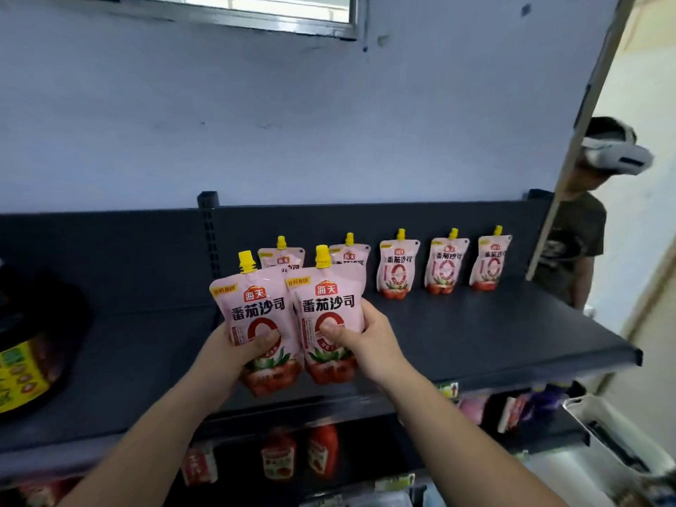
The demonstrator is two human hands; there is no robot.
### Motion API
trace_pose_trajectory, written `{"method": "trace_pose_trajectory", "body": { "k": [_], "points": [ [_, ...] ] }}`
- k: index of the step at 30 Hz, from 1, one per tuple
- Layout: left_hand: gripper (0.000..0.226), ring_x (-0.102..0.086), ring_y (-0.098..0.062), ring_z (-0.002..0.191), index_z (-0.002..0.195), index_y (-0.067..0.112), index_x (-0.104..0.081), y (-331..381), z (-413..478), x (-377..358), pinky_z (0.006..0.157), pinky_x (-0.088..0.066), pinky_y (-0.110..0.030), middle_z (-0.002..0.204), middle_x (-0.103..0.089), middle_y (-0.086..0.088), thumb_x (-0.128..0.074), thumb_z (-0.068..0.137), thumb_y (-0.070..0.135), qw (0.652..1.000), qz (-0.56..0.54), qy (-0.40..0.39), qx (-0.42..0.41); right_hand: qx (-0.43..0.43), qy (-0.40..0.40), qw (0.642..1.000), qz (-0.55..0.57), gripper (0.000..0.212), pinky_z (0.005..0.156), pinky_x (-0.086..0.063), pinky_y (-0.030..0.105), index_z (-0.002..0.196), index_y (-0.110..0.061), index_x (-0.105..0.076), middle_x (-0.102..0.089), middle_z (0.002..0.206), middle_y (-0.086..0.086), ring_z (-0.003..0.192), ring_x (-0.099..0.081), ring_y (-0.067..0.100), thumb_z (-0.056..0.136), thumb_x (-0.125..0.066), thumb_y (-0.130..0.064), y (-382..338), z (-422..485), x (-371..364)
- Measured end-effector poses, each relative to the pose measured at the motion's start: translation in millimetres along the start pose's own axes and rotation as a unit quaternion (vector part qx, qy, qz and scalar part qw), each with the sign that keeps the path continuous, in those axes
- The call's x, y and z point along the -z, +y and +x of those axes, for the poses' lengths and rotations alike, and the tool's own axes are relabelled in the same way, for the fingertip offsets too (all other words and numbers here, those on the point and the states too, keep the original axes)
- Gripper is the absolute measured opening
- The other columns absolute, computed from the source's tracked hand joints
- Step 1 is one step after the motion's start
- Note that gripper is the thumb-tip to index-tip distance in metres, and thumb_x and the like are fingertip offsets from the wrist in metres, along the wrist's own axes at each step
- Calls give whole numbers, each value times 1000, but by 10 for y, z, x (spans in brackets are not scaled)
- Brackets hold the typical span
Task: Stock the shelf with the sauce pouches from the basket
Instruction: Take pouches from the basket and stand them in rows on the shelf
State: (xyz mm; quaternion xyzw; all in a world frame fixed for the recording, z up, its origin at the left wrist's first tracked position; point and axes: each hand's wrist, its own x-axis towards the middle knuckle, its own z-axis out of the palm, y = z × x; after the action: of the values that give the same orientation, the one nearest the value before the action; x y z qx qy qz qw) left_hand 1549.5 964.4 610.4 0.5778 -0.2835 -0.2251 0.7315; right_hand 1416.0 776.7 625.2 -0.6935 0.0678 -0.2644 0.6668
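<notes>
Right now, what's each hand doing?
Left hand: holding the left sauce pouch.
Right hand: holding the right sauce pouch.

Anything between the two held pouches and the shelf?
Nothing visible. The left hand grips the left pouch, the right hand the right pouch, both over the bare front of the shelf. The back row of five pouches stands behind them, two directly behind, not in the path down.

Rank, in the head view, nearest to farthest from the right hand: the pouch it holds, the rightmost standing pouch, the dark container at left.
1. Held pouch, in the right hand.
2. Rightmost standing pouch, back right.
3. Dark container, far left.
</notes>
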Motion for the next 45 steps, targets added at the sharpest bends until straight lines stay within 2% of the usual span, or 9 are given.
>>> {"method": "trace_pose_trajectory", "body": {
  "k": [3,8,13,21,27,31,36,41,45],
  "points": [
    [40,-72,-31,99,105,20,-73,-95,348,21,70,-61,-33,109,-75,-12,-83,67,21,1000,11,-21,14,-14,12,1000,-1,37,80,-59,29,110,-24,-66,-76,106,0,99,-72,17,77,-82,-18,179,240,109],
    [62,-73,-31,100,115,14,-67,-228,884,99,78,-59,-41,110,-75,-13,-90,60,31,998,36,-43,34,-41,22,999,0,38,79,-59,31,109,-21,-65,-77,105,2,98,-73,20,77,-83,-12,430,666,224],
    [56,-74,-25,97,114,15,-66,-500,1301,176,84,-58,-45,107,-76,-8,-85,61,22,997,44,-24,60,-62,27,998,-10,41,88,-58,41,110,-18,-66,-76,106,4,100,-72,22,75,-80,-2,718,1046,286],
    [53,-73,-23,100,114,12,-66,-944,1516,284,77,-60,-30,105,-77,-6,-82,63,10,996,66,26,54,-89,-22,996,-13,31,84,-58,28,106,-25,-70,-76,109,-1,103,-71,17,83,-75,-4,1115,1270,409],
    [72,-70,-12,104,123,18,-57,-974,1409,337,78,-58,-21,111,-75,3,-87,61,-3,985,162,-21,63,-110,-127,985,-47,54,83,-57,26,123,-13,-58,-73,115,0,109,-68,16,77,-76,9,1252,1275,567],
    [70,-69,-1,98,121,22,-58,-962,1407,359,75,-54,-12,103,-76,11,-90,62,4,971,228,41,53,-84,-81,988,-103,62,85,-54,18,123,-23,-57,-70,117,-10,109,-66,4,73,-81,5,1302,1318,623],
    [60,-58,17,84,110,32,-57,-989,1506,273,67,-44,-4,94,-66,22,-89,65,10,953,269,129,42,-88,-29,983,-161,58,96,-52,28,122,-20,-60,-70,115,-9,110,-65,10,72,-84,-5,1322,1436,751],
    [61,-54,15,88,115,30,-55,-1037,1581,270,72,-40,-7,96,-62,25,-88,67,12,949,277,144,48,-99,15,977,-190,48,77,-47,10,109,-29,-58,-66,101,-19,99,-63,5,73,-85,-11,1324,1510,850],
    [60,-55,12,90,115,30,-56,-1031,1668,268,71,-41,-8,98,-64,23,-88,67,12,953,266,130,59,-97,61,970,-212,41,69,-45,10,102,-26,-57,-65,97,-16,90,-62,1,74,-85,-17,1382,1511,894]
  ]
}}
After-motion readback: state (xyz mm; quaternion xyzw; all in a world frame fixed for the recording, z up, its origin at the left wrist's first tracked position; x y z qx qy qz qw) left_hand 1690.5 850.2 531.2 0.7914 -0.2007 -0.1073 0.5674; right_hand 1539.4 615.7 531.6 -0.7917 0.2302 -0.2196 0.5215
